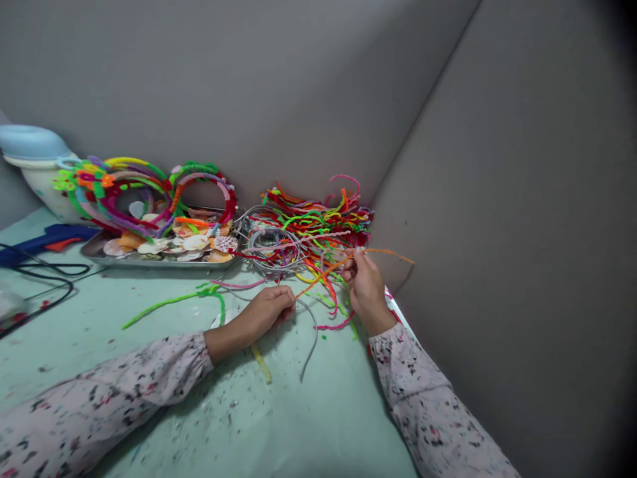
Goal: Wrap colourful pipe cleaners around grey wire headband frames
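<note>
My left hand [267,310] rests on the pale green table [149,398], fingers pinched on the lower end of an orange pipe cleaner [326,270]. My right hand [365,283] is closed on the same orange pipe cleaner higher up, its far end sticking out to the right toward the grey wall. A thin grey metal headband [312,332] curves on the table by my left hand. Just behind both hands lies a tangled pile of coloured pipe cleaners [313,229] and a bundle of grey headbands [273,249].
A metal tray [149,259] at the back left holds decorated headbands [149,192] and shell-like pieces. A blue glue gun [47,239] with black cable lies far left beside a white and blue container [34,166]. A green pipe cleaner [174,300] and a yellow strip [261,362] lie loose.
</note>
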### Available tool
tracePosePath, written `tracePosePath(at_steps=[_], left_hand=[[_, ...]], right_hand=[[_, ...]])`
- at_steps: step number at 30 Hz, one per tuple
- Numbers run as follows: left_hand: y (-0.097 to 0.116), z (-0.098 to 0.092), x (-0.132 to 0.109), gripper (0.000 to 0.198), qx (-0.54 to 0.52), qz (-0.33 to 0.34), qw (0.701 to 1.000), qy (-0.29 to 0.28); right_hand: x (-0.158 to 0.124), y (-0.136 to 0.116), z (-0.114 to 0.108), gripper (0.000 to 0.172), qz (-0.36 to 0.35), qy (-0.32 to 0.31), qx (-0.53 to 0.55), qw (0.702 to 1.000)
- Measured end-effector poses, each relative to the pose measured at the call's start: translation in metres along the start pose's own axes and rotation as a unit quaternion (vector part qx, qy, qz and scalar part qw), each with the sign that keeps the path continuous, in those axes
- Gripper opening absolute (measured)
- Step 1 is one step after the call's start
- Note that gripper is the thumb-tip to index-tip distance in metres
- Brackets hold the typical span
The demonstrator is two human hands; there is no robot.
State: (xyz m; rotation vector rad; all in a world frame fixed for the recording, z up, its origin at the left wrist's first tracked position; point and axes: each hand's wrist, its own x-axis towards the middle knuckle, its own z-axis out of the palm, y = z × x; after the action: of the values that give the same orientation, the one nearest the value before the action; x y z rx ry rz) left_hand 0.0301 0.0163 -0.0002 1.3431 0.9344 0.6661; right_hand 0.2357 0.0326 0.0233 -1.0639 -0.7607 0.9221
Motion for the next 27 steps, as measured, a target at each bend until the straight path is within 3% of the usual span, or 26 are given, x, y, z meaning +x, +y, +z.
tracePosePath(at_steps=[5, 10, 15, 18, 21, 24, 27], left_hand=[[0.003, 0.002, -0.006, 0.014, 0.072, 0.021, 0.996, -0.053], [0.009, 0.003, -0.011, 0.018, 0.18, 0.128, 0.97, -0.106], [0.007, 0.0, -0.009, 0.018, 0.172, 0.125, 0.973, -0.088], [0.004, -0.004, -0.005, 0.018, 0.118, 0.12, 0.985, -0.027], [0.003, -0.008, -0.001, 0.021, 0.087, 0.116, 0.989, 0.014], [0.001, -0.01, 0.001, 0.022, 0.081, 0.12, 0.989, 0.019], [-0.002, -0.01, 0.002, 0.023, 0.083, 0.13, 0.988, 0.008]], right_hand=[[0.013, -0.012, -0.012, 0.03, -0.011, 0.044, -0.008, 0.999], [0.019, -0.019, -0.021, 0.025, -0.021, 0.053, -0.044, 0.997], [0.019, -0.019, -0.021, 0.028, -0.02, 0.045, -0.02, 0.999], [0.008, -0.012, -0.011, 0.033, 0.016, -0.04, -0.024, 0.999], [-0.012, 0.0, 0.005, 0.029, 0.051, -0.16, -0.103, 0.98], [-0.032, 0.013, 0.017, 0.024, 0.06, -0.248, -0.17, 0.952], [-0.042, 0.024, 0.022, 0.023, 0.039, -0.284, -0.195, 0.938]])
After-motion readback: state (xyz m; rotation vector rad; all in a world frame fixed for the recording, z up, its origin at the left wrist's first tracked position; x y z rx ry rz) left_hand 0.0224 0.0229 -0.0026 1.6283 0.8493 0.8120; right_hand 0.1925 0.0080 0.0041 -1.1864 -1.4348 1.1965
